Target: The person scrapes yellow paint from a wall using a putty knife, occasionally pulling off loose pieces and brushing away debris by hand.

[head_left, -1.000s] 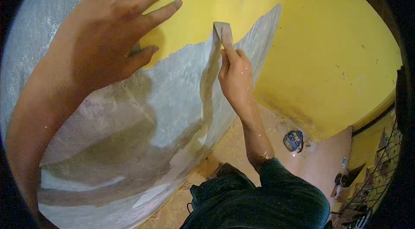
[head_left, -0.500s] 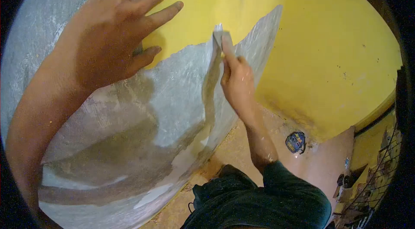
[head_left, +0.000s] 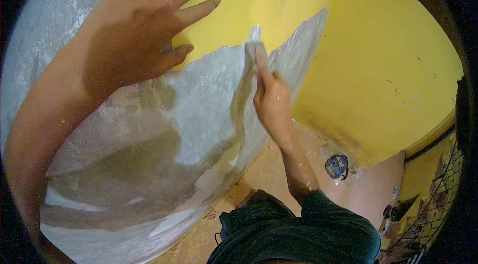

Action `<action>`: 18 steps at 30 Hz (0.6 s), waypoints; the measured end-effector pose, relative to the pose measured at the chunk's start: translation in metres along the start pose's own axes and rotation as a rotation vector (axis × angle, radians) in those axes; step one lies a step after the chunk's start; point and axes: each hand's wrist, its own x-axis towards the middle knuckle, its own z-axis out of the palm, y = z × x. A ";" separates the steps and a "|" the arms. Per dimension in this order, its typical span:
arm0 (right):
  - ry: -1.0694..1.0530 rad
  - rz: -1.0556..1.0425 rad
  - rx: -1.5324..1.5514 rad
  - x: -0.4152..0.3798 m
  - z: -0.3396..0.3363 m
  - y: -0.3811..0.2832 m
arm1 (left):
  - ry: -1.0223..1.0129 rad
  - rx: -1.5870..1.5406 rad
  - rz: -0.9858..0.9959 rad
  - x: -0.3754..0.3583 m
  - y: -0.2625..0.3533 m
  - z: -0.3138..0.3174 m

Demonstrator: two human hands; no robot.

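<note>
A wall in front of me is part yellow paint (head_left: 234, 12) and part scraped grey surface (head_left: 204, 104), with a ragged edge between them. My right hand (head_left: 275, 102) is wrapped round a scraper (head_left: 254, 46), its index finger stretched along it toward the blade. The blade lies at the grey surface just below the paint edge, under a narrow bared strip (head_left: 256, 31) that pokes up into the yellow. Fingers spread, my left hand (head_left: 142, 30) rests against the wall at the upper left, across the paint edge. It holds nothing.
A second yellow wall (head_left: 383, 69) meets this one at a corner on the right. On the floor (head_left: 366, 189) lies a dark rounded object with printing (head_left: 337, 167). Dark shoes (head_left: 391, 211) and a metal grid (head_left: 433, 209) are at the lower right.
The scraper has come down the wall a little in my right hand, leaving the bared strip above it more visible. My left hand stays spread on the wall; the view has shifted slightly.
</note>
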 end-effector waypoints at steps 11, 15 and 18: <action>0.056 0.009 -0.068 0.007 -0.006 -0.003 | -0.013 -0.015 -0.001 0.002 0.002 0.001; -0.019 -0.010 -0.048 0.000 -0.002 0.002 | -0.002 -0.034 -0.009 0.001 0.001 0.001; 0.096 -0.054 -0.033 0.023 -0.003 0.000 | -0.011 -0.020 0.008 0.002 0.003 -0.001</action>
